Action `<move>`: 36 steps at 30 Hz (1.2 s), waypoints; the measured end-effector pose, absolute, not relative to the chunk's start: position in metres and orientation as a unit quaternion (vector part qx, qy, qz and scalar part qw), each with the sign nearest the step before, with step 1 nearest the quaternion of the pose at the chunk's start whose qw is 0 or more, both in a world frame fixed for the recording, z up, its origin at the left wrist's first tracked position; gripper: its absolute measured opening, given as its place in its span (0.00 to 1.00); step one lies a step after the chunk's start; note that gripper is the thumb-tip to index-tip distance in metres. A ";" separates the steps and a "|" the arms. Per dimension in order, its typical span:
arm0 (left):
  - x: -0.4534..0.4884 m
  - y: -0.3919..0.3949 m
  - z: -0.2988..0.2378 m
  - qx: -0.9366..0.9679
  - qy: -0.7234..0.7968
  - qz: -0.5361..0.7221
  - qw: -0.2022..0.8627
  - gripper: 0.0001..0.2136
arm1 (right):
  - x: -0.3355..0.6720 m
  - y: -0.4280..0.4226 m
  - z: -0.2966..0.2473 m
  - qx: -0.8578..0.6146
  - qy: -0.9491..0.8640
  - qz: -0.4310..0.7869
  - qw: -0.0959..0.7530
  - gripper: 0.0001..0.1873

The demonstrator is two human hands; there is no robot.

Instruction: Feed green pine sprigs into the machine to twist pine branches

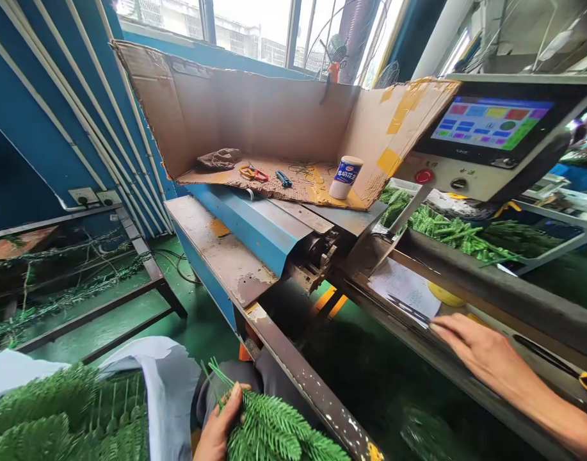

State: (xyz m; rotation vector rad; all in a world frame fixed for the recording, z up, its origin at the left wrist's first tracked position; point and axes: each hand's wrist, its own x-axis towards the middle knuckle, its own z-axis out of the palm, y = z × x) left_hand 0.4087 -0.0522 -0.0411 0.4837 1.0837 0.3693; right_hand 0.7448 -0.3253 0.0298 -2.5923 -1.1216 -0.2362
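My left hand (221, 426) is closed round the stems of green artificial pine sprigs (278, 426), low in the view above my lap. The bare stem ends stick up past my thumb, and the needled tips fan out to the right. Over a long trough at the right, my right hand (480, 352) pinches the near end of some thin dark rods (408, 310), whose exact kind I cannot make out. Below them in the trough lies a printed white sheet (403, 285), with a yellow round object (445, 294) beside it.
A machine with a blue cover (255, 230) stands ahead, topped by a cardboard screen (274, 115) with pliers (253, 173) and a can (345, 178). A control panel (490, 128) overhangs at right. More sprigs (38, 410) fill a lined box at lower left. A metal rail (312, 390) runs between my hands.
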 end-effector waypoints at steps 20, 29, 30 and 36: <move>0.413 -0.060 -0.020 0.226 0.473 0.201 0.828 0.17 | 0.713 -0.104 0.009 -0.826 -0.358 0.031 0.435 0.33; 0.421 -0.068 -0.012 0.173 0.459 0.182 0.852 0.16 | 0.705 -0.108 0.016 -0.760 -0.355 0.163 0.519 0.48; 0.423 -0.069 -0.009 0.164 0.454 0.182 0.856 0.15 | 0.694 -0.113 0.019 -0.777 -0.354 0.131 0.504 0.49; 0.436 -0.070 -0.001 0.177 0.416 0.211 0.866 0.13 | 0.596 -0.155 0.033 -0.663 -0.476 0.412 0.406 0.39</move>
